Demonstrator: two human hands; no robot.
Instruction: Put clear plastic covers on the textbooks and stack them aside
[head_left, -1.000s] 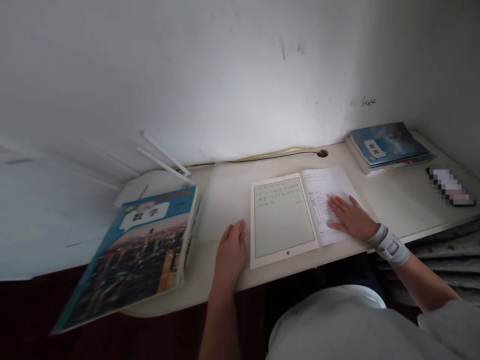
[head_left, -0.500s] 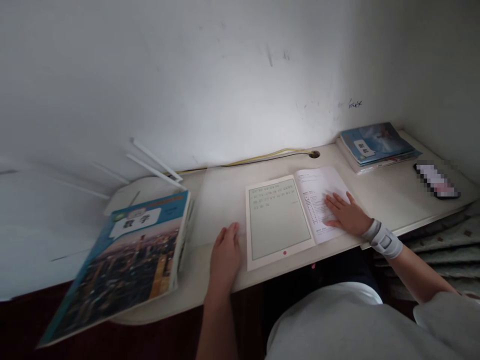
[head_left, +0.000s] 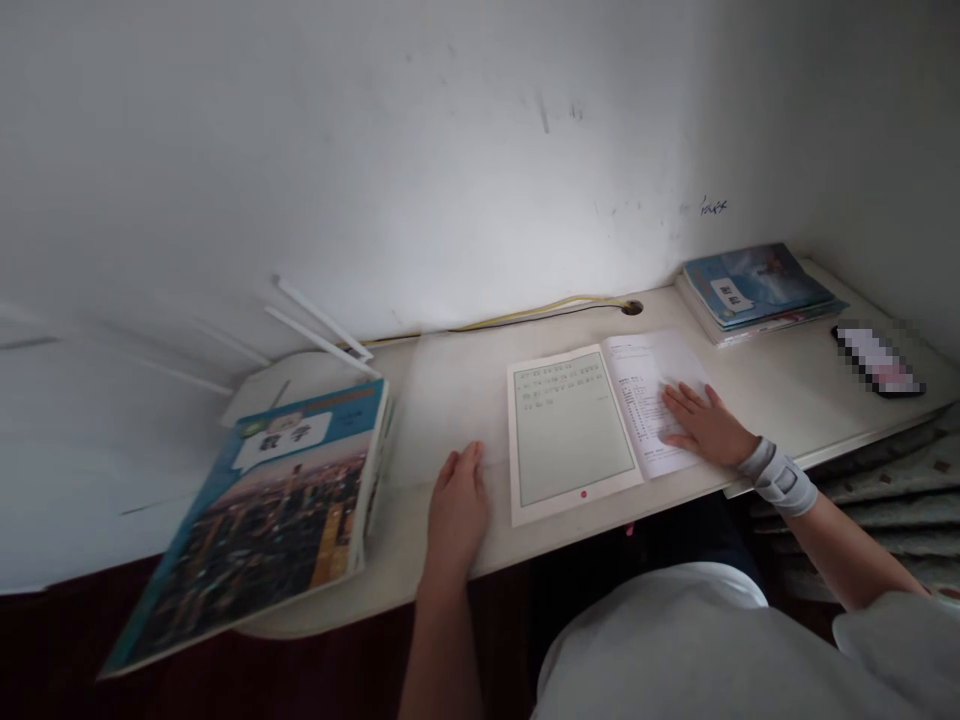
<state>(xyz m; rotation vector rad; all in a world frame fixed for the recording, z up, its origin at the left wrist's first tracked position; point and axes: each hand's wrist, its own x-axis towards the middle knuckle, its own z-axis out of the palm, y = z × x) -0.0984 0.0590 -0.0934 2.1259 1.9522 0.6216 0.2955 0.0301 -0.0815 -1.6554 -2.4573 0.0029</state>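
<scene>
An open booklet point(head_left: 574, 430) lies on the desk point(head_left: 720, 385), its left page framed and lightly printed, its right page white with dense text. My right hand point(head_left: 705, 425) rests flat on the right page, fingers stretched out. Left of the booklet, my left hand point(head_left: 457, 505) rests at the desk's front edge, apart from the pages. Its fingers are extended close together and hold nothing that I can see. Beneath it, a translucent sheet point(head_left: 442, 400) covers part of the desk.
Large blue-covered textbooks point(head_left: 277, 500) are stacked at the left, by a device with white antennas point(head_left: 322, 320). Back right sits another book stack point(head_left: 757, 285), with a phone point(head_left: 877, 360) in front. A yellow cable point(head_left: 525, 313) runs along the wall to a desk hole point(head_left: 632, 307).
The booklet has slid slightly right and away from me, along with my right hand. The gap between it and my left hand is wider. The view has shifted a little.
</scene>
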